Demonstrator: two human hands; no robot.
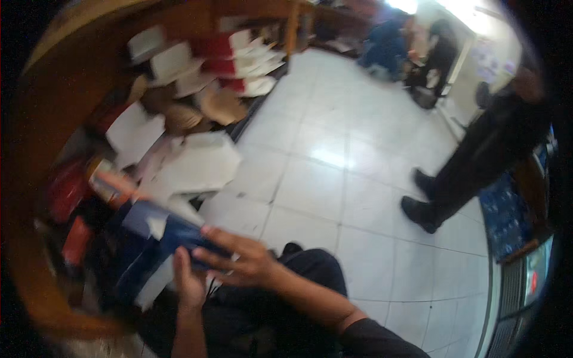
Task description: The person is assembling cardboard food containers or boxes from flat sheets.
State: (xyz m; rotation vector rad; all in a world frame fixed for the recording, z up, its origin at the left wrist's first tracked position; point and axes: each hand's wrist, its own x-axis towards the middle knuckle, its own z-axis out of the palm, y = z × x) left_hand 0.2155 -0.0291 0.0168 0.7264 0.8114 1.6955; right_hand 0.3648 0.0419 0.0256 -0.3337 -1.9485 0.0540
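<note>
A dark blue cardboard box with a pale patch lies at my lower left, blurred by motion. My right hand has its fingers curled over the box's near right end. Just left of it, my left hand is against the box's near edge with its thumb up; its other fingers are partly hidden. Beyond the box is a white opened carton flap. An orange-and-white piece lies by the box's far left end.
Folded white and red cartons and brown cardboard pieces fill a wooden shelf on the left. White floor tiles stretch ahead. A person in dark trousers stands at the right; others are at the far end. My knee is below.
</note>
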